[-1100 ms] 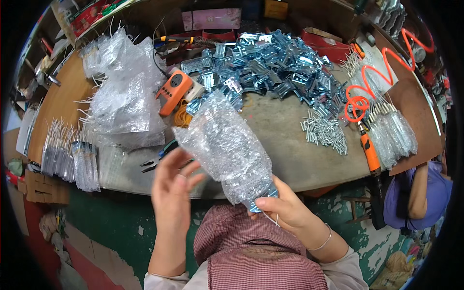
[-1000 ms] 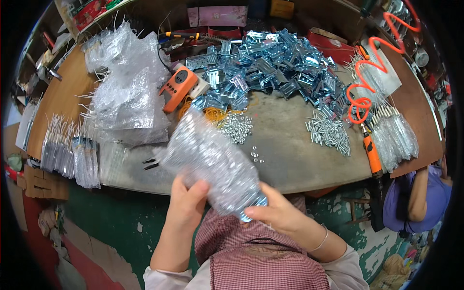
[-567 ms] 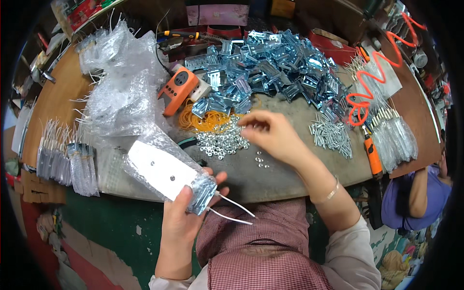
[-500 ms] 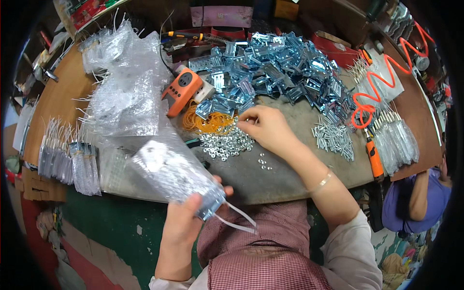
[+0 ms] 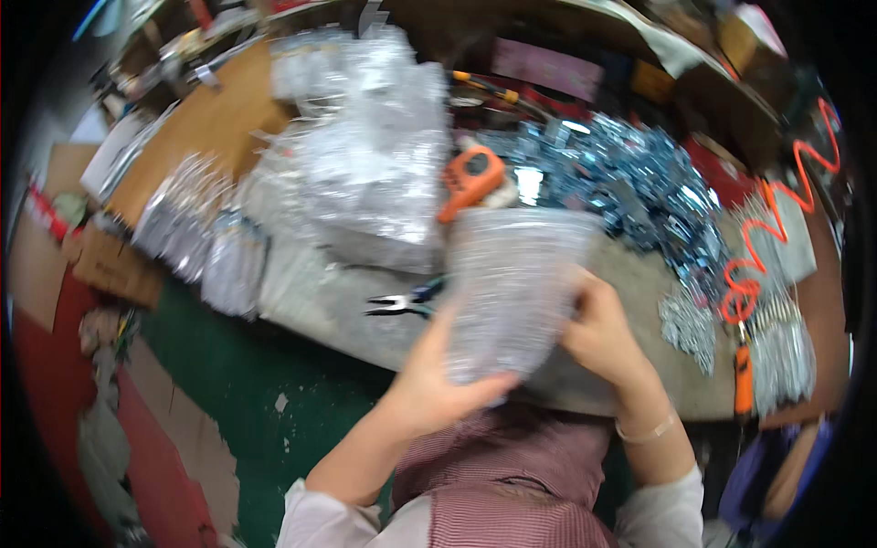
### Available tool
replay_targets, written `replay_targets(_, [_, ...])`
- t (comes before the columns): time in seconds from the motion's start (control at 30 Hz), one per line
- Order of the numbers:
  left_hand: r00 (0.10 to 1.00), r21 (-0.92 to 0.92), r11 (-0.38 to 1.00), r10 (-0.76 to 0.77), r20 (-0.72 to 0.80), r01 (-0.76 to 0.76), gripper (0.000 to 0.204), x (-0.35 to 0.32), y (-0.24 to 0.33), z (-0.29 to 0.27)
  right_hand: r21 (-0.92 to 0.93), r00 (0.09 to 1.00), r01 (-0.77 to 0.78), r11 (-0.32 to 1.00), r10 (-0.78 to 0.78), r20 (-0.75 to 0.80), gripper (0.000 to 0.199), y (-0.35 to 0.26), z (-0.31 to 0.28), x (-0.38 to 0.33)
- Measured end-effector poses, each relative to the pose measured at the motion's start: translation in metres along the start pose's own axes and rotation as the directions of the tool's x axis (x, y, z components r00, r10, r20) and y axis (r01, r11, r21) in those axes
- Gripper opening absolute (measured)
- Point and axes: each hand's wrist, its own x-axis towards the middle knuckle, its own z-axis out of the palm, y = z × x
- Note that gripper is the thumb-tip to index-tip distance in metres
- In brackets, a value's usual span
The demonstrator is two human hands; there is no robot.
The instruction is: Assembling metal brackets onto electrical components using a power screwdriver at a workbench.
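Your left hand (image 5: 438, 388) and right hand (image 5: 605, 333) both clasp the clear plastic bag (image 5: 507, 288), held above the bench edge at 6 o'clock (thin, floppy, probably slippery); grip the sides.

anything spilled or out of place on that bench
Nothing looks spilled. Both hands, left and right, hold a clear plastic bag upright. Pliers lie loose near the bench edge, among heaps of bags and blue metal parts.
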Motion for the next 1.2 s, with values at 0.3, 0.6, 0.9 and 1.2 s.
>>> replay_targets(0.3, [0.974,0.492,0.841,0.184,0.130,-0.224,0.036,0.009,0.005,0.044,0.562,0.754,0.304,0.769,-0.555,0.352,0.031,-0.043,-0.081,-0.071])
replay_targets(0.6, [0.979,-0.577,0.817,0.103,0.174,0.017,0.053,0.032,0.027,-0.005,0.452,0.882,0.222,0.864,-0.376,0.285,0.053,-0.005,0.012,-0.076])
replay_targets(0.9, [0.912,0.479,0.838,0.050,0.408,-0.260,0.030,-0.009,0.018,0.004,0.289,0.926,-0.012,0.957,-0.098,0.365,0.117,-0.033,-0.042,-0.060])
replay_targets(1.2, [0.932,0.520,0.840,-0.048,0.359,-0.157,0.041,-0.010,0.004,-0.008,-0.810,0.957,0.240,0.536,0.008,0.289,0.049,-0.067,0.016,-0.048])
